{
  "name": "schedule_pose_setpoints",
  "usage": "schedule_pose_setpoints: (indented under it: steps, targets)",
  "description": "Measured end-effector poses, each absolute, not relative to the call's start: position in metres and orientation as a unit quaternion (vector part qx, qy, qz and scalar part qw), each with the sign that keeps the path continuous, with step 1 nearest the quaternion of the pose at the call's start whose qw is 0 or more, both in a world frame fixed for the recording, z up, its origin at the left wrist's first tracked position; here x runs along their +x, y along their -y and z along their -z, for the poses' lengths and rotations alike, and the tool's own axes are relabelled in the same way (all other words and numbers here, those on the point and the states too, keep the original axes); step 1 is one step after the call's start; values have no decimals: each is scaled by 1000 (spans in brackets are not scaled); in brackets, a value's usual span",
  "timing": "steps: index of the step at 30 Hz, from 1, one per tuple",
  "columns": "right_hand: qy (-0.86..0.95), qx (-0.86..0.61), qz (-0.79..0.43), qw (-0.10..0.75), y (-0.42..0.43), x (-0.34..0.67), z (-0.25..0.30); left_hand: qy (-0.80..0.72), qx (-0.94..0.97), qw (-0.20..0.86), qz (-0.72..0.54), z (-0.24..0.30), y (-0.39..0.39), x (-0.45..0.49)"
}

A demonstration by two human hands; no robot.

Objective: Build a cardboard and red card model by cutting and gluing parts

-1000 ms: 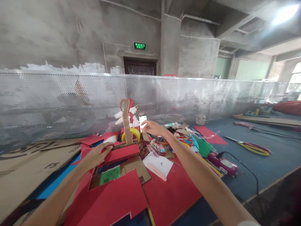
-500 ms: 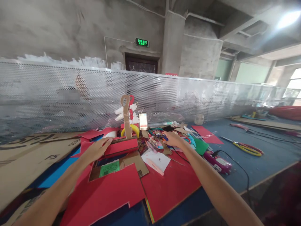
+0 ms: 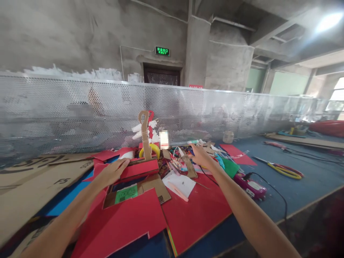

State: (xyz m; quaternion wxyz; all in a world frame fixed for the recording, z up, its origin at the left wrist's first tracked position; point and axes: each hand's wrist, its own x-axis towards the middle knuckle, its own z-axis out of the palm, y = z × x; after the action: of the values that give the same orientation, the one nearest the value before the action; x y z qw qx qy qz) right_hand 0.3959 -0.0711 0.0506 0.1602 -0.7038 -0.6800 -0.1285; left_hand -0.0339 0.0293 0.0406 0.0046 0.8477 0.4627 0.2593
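Head view: left hand (image 3: pixel 116 171) touches red box (image 3: pixel 142 170), right hand (image 3: pixel 201 157) over clutter (image 3: pixel 176 162); grips unclear.

1 view on my feed, head-worn | I look forward and down from head height | table (image 3: pixel 319 172) close below, running off right | perforated metal screen (image 3: pixel 185 109) behind it, across mid-view | exit sign (image 3: pixel 162 51) higher, farther back

A red box (image 3: pixel 139 169) lies crosswise, a hooked brown cardboard strip (image 3: pixel 145 138) upright at its far edge.
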Motion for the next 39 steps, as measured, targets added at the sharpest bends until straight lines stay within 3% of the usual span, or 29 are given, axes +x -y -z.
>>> schedule_pose_setpoints:
  steps: [6,11,18,23,30,39]
  targets:
    - [680,-711,114,141,66,394,-31,-452,853,19,-261,-39,-26,-34]
    - [704,-680,117,166,75,379,-47,-436,872,25,-221,-33,-32,-38]
    - [850,-490,18,192,92,300,-52,-424,882,9,-205,-34,-30,-40]
    - [892,-426,13,152,101,261,-32,-421,882,4,-210,-35,-23,-39]
    - [886,-440,-2,147,106,251,-28,-413,886,13,-209,-32,-20,-40]
    - [845,-493,-21,206,94,246,-21,-408,888,44,-209,-35,-16,-39]
